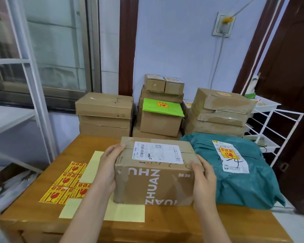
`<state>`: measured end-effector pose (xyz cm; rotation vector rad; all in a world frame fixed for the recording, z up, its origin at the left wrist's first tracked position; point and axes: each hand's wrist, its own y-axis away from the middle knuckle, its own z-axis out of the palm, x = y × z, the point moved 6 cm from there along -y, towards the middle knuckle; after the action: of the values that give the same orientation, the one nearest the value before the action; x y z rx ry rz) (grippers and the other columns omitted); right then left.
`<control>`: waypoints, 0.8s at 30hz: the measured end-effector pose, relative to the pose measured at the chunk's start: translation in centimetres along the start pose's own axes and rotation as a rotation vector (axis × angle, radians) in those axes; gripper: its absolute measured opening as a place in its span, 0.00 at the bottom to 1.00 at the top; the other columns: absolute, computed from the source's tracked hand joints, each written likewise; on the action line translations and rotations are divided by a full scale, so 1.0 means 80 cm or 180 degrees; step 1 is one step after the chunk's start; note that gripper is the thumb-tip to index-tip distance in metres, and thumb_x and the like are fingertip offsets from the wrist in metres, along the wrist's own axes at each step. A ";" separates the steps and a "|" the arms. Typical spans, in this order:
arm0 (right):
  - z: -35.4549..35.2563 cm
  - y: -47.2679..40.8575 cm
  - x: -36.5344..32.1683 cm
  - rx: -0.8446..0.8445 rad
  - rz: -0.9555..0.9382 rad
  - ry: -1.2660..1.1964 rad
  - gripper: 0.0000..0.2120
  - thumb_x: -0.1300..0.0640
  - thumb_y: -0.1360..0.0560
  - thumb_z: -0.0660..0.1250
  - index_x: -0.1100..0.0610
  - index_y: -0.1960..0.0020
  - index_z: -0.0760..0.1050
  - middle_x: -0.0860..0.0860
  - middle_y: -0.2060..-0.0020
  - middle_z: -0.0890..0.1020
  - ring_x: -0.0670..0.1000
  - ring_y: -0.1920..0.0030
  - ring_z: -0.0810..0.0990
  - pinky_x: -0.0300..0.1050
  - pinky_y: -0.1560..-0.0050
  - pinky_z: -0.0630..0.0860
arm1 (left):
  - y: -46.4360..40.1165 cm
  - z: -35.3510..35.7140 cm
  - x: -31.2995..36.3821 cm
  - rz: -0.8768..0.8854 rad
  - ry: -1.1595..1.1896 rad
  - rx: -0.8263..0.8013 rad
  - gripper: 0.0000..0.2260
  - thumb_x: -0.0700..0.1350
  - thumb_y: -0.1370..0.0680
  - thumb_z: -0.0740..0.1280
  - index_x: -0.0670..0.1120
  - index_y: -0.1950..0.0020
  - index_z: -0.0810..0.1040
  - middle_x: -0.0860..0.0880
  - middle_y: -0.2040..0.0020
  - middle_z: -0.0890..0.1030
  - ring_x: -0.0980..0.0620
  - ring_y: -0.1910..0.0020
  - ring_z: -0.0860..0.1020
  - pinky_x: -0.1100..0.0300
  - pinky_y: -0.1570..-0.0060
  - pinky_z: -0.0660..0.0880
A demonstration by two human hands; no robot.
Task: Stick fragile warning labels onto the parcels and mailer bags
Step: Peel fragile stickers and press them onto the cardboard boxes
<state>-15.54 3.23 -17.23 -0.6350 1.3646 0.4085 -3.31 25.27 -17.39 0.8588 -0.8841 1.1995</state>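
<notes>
Brown cardboard box with white shipping label on top sits mid-table on the wooden table, over pale yellow backing sheets. Left hand grips its left end, right hand grips the right end, fingers curled over the top edges. Yellow-red fragile stickers lie near the left edge. Teal plastic mailer bag, already stickered, touches the box, toward the right edge.

I've got a pale blue wall ahead, frosted window left, dark wood door right, wall socket up high, white wire rack, wooden table below.
</notes>
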 end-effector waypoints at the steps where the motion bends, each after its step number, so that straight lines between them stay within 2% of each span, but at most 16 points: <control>1: -0.001 -0.002 0.001 0.0011 -0.0060 0.0053 0.13 0.49 0.24 0.65 0.42 0.40 0.74 0.46 0.41 0.76 0.50 0.40 0.75 0.58 0.37 0.72 | -0.001 0.000 -0.002 0.0000 -0.0019 0.0019 0.13 0.50 0.24 0.68 0.44 0.44 0.77 0.44 0.56 0.82 0.47 0.60 0.81 0.55 0.63 0.76; 4: -0.001 -0.005 0.001 0.0115 -0.0224 0.0215 0.15 0.53 0.21 0.61 0.47 0.35 0.72 0.48 0.38 0.75 0.49 0.38 0.73 0.55 0.35 0.70 | -0.004 -0.003 -0.007 0.0003 -0.0041 0.0046 0.14 0.52 0.24 0.68 0.45 0.44 0.77 0.42 0.53 0.83 0.45 0.58 0.81 0.53 0.60 0.77; 9: -0.002 -0.002 -0.006 0.0232 -0.0404 0.0479 0.16 0.53 0.20 0.59 0.51 0.34 0.72 0.49 0.38 0.75 0.48 0.38 0.71 0.46 0.37 0.68 | -0.008 -0.006 -0.012 0.0018 -0.0052 0.0050 0.12 0.52 0.24 0.68 0.46 0.45 0.78 0.43 0.52 0.83 0.46 0.58 0.81 0.54 0.59 0.77; 14: -0.002 -0.003 -0.008 0.0155 -0.0464 0.0723 0.16 0.53 0.20 0.58 0.52 0.32 0.71 0.50 0.37 0.74 0.48 0.37 0.71 0.52 0.34 0.68 | -0.008 -0.007 -0.011 0.0094 -0.0111 0.0065 0.10 0.53 0.24 0.68 0.48 0.48 0.78 0.45 0.54 0.83 0.47 0.58 0.81 0.55 0.60 0.76; 24: 0.000 -0.002 -0.014 0.0113 -0.0523 0.0933 0.18 0.53 0.19 0.57 0.55 0.31 0.68 0.51 0.36 0.73 0.46 0.39 0.70 0.41 0.38 0.66 | -0.008 -0.011 -0.011 0.0115 -0.0217 0.0060 0.09 0.55 0.24 0.67 0.52 0.48 0.78 0.48 0.51 0.84 0.48 0.52 0.81 0.51 0.51 0.76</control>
<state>-15.65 3.21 -16.12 -0.7938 1.5793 0.1621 -2.74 25.62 -18.60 0.9066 -0.9482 1.2173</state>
